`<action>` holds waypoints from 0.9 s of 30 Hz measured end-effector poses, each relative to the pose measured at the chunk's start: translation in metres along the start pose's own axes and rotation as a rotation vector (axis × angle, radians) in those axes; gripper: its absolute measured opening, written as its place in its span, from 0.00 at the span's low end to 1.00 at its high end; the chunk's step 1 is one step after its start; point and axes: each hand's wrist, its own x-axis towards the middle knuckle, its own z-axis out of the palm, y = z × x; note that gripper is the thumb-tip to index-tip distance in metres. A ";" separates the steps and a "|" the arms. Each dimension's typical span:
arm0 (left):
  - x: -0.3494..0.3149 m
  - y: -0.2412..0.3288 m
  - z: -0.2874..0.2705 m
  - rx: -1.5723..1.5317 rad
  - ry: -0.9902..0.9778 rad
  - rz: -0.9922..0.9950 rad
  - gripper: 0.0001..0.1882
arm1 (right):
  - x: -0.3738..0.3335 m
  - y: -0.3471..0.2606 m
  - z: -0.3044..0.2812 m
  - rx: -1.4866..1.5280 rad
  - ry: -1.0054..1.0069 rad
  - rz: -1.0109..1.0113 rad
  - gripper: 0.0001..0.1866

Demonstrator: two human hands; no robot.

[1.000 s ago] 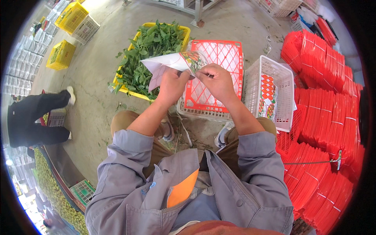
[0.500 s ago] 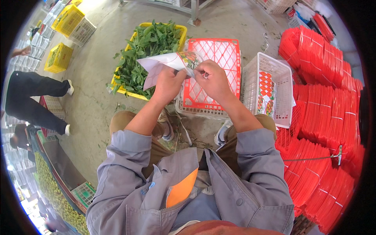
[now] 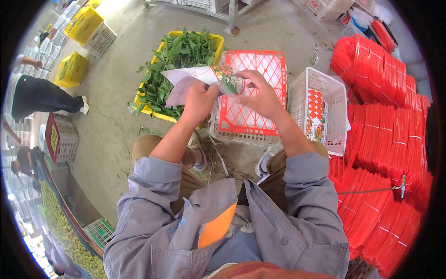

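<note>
A rolled paper sheet (image 3: 186, 76), white outside with a coloured print at its right end, is held over the red lattice lid. My left hand (image 3: 200, 100) is closed on its lower middle. My right hand (image 3: 264, 95) curls round the printed right end, thumb below and fingers above, with a gap between them. At the left end the sheet flares open. Beneath my hands the red lattice lid (image 3: 253, 124) covers white padding in a pale crate (image 3: 241, 137). Behind the sheet is a yellow crate (image 3: 218, 46) full of leafy green stems (image 3: 183, 53).
To my right stands a white basket (image 3: 338, 93) with printed sheets (image 3: 316, 109) inside. Beyond it rise stacks of folded red mesh (image 3: 378, 135). On the left are a person's dark-trousered legs (image 3: 46, 97), yellow crates (image 3: 72, 69) and a long bin of small green fruit (image 3: 65, 223).
My right hand has gone from a pinch to a wider hold around the sheet's end, which is now rounder. The person at the left has shifted, uncovering a crate.
</note>
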 end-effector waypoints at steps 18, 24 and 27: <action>0.030 -0.004 -0.055 0.062 0.005 -0.048 0.13 | 0.015 0.017 -0.082 0.945 0.216 0.482 0.09; 0.058 -0.010 -0.097 -0.336 0.257 -0.185 0.11 | 0.004 -0.008 -0.145 1.028 0.632 0.460 0.09; 0.071 -0.019 -0.127 -0.463 0.440 -0.199 0.07 | 0.000 -0.021 -0.136 0.625 0.836 0.123 0.11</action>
